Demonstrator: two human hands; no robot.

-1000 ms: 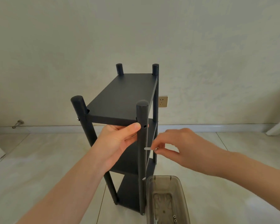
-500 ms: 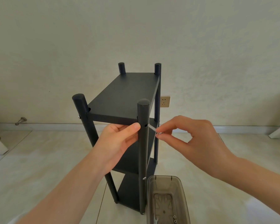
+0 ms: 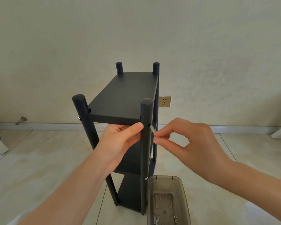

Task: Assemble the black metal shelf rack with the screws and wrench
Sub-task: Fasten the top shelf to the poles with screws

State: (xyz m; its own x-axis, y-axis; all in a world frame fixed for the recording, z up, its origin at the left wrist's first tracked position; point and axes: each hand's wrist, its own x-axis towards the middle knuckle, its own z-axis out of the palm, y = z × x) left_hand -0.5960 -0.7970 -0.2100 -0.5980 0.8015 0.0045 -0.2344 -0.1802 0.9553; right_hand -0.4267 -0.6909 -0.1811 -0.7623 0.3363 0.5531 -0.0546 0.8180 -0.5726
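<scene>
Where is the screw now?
Centre of the head view: the right hand pinches the screw, its tip at the hole in the near right post.

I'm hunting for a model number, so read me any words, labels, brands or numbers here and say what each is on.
No readable text anywhere in this view.
black metal shelf rack: plain, no label.
beige wall socket: slots only, no lettering.
smoky translucent plastic box: moulded pattern, nothing legible.
silver screw: too small to tell.

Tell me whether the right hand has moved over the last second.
Yes. The right hand rose along the front right post, carrying the screw up to the hole just under the top shelf.
</scene>
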